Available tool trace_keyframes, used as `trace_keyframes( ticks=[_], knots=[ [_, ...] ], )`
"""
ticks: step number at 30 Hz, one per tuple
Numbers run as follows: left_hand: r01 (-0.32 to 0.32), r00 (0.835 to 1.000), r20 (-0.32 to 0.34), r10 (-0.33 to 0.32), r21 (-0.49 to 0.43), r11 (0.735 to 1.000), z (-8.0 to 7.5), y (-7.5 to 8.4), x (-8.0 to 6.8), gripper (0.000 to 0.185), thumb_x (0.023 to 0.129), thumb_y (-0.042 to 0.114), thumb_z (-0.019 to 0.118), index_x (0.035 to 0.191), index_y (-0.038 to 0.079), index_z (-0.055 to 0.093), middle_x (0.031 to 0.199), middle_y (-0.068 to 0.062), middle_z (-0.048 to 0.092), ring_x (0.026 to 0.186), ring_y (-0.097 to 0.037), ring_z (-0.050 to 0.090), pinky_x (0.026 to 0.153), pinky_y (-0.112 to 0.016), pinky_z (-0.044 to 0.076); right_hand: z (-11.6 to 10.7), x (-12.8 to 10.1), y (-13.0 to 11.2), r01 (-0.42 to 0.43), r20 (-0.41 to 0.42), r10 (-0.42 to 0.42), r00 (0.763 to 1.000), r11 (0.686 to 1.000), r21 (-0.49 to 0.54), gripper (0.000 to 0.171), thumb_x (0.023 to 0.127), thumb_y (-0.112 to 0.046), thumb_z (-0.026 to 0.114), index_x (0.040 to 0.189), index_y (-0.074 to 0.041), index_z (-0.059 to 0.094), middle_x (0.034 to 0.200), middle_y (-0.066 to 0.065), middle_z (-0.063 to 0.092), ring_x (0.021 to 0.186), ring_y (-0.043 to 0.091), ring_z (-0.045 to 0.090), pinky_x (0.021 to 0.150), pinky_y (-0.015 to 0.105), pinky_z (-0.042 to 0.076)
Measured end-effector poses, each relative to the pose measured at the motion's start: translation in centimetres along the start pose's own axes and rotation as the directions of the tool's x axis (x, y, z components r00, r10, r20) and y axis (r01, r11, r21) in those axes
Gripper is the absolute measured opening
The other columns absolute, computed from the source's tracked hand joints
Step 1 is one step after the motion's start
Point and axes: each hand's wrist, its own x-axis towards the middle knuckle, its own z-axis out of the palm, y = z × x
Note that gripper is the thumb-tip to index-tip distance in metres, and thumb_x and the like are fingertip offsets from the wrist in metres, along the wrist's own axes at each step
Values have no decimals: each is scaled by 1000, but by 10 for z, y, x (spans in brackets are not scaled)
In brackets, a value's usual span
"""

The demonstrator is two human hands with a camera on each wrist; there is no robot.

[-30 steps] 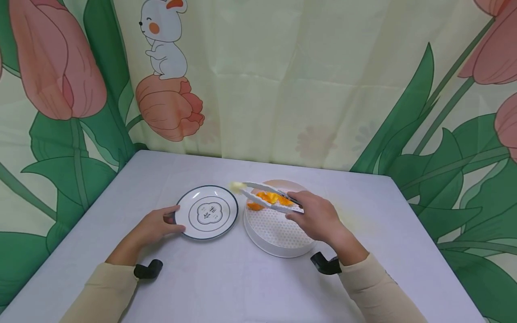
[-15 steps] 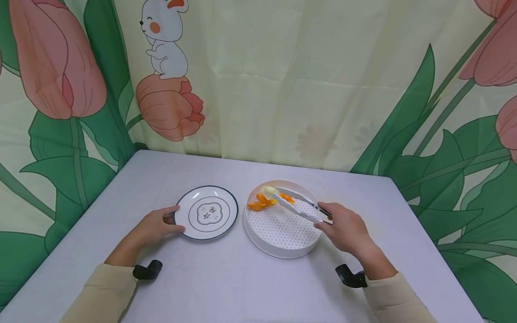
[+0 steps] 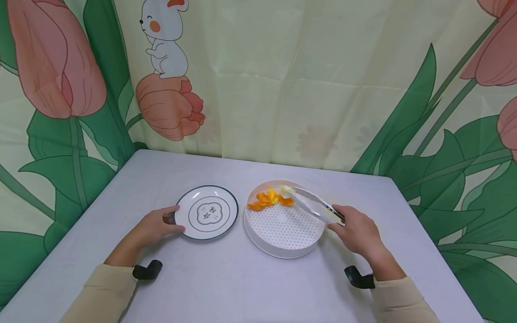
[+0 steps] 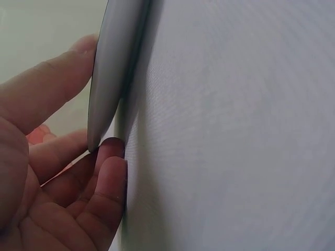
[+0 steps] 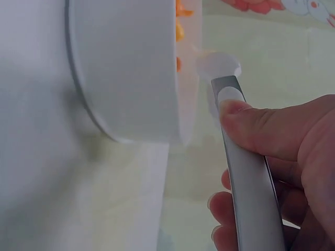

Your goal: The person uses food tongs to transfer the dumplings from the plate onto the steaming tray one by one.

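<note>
My right hand [image 3: 355, 231] grips a pair of tongs [image 3: 313, 205] with white tips, thumb on the metal handle [image 5: 246, 172]. The tips reach over the far side of a round white tray [image 3: 278, 249] and sit by a pale piece [image 3: 285, 189] next to several orange and yellow pieces [image 3: 268, 200]. My left hand [image 3: 155, 225] holds the near left rim of a white plate [image 3: 207, 211] with a dark edge; in the left wrist view the fingers [image 4: 68, 157] curl around the rim [image 4: 112, 68].
The tray and plate stand side by side on a pale grey table [image 3: 226, 278]. A curtain [image 3: 258, 76] printed with tulips and a rabbit hangs behind and at both sides.
My right hand has drawn back to the right with the tongs, carrying the pale piece from above the plate's edge to the far side of the tray. The left hand has stayed put.
</note>
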Motion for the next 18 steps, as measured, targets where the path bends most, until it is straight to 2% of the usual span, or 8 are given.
trace_keyframes(
  ticks=[8,15,18],
  knots=[
    [8,1000,-1,-8,-6,1000,0,0,0,90,66,47,74,138,9,34,113,-20,50,99,-31,45,79,-42,43,-7,-2,9,-33,13,33,999,999,-18,59,80,-30,65,128,-3,46,110,18,55,85,27,51,60,39,40],
    [-34,999,-8,34,6,999,0,0,-2,89,69,45,73,137,5,34,112,-20,53,97,-30,47,80,-43,43,-9,-3,12,-62,27,63,998,997,-37,60,79,-31,66,128,-2,46,112,20,54,85,29,51,62,42,42],
    [-31,999,-11,31,3,1000,0,0,-2,89,68,46,73,138,6,34,112,-20,53,98,-30,47,81,-44,43,-8,-2,13,-65,36,66,997,997,-43,61,79,-31,67,128,-2,46,112,20,54,85,29,51,61,41,42]
  ],
)
